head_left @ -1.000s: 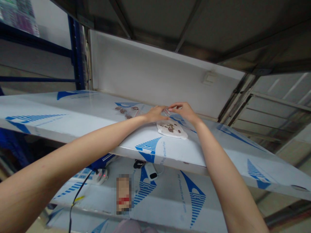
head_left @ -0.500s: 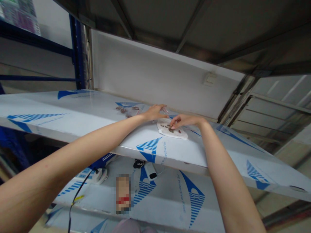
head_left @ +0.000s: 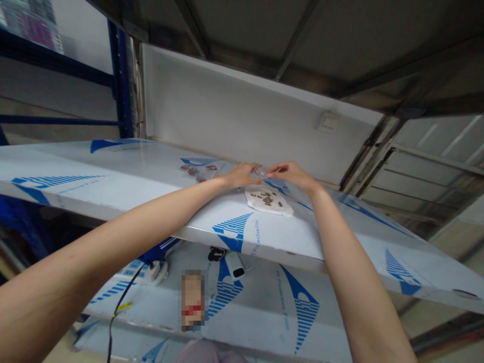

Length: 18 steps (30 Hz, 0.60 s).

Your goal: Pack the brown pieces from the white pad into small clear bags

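Observation:
Both my arms reach up onto a white shelf [head_left: 113, 171] with blue print. My left hand [head_left: 242, 175] pinches a small clear bag [head_left: 260, 173] near the back of the shelf. My right hand [head_left: 289, 173] meets it at the bag's mouth, fingertips pressed together on something too small to make out. Just in front of the hands lies a white tissue [head_left: 269, 201] with several small dark brown pieces on it.
More small brown pieces [head_left: 196, 171] lie on the shelf left of my hands. A white back panel [head_left: 234, 111] closes the shelf behind. On the lower shelf sit a power strip [head_left: 153, 272], a small white camera [head_left: 235, 265] and a black cable [head_left: 121, 302].
My right hand dipped to the tissue half a second ago, then rose back to the clear bag held by my left hand. The left hand stayed nearly still.

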Available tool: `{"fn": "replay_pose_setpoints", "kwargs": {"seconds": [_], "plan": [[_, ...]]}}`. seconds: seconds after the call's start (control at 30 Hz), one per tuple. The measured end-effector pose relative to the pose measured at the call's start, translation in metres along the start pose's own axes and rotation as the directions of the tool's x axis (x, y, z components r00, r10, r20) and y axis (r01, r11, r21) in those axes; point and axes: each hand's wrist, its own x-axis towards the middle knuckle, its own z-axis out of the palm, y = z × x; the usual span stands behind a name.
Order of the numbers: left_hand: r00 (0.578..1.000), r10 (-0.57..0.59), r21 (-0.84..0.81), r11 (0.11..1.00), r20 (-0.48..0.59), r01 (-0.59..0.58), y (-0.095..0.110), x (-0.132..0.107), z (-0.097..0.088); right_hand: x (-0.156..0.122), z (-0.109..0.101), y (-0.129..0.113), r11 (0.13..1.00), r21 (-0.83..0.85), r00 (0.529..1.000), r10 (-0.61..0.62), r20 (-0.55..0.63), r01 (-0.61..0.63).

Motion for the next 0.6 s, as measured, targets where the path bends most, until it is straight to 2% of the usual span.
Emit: {"fn": "replay_pose_setpoints", "kwargs": {"seconds": [0.1,0.27,0.4,0.43,0.5,0.6], "plan": [[0.999,0.040,-0.039,0.998,0.016,-0.039,0.004,-0.002,0.001,0.001,0.003,-0.004,1.000,0.022,0.989,-0.002,-0.151,0.006],[0.999,0.040,-0.086,0.996,0.027,-0.038,0.008,-0.004,0.002,0.005,0.011,-0.001,0.999,0.031,0.990,-0.023,-0.139,0.028],[1.000,0.010,-0.085,0.996,0.005,-0.009,0.003,-0.003,-0.001,0.002,0.001,0.005,1.000,-0.016,0.991,-0.011,-0.130,0.009],[1.000,0.000,-0.079,0.997,-0.001,0.000,0.002,-0.002,-0.002,0.001,-0.003,0.006,0.999,-0.033,0.997,0.000,-0.075,-0.002],[1.000,-0.012,-0.062,0.998,-0.010,0.011,-0.002,0.000,-0.003,-0.003,-0.008,0.006,0.998,-0.067,0.992,0.028,0.119,-0.020],[1.000,-0.006,-0.037,0.999,-0.018,0.006,-0.005,0.002,-0.004,-0.006,-0.007,0.004,0.995,-0.092,0.902,0.080,0.424,-0.045]]}}
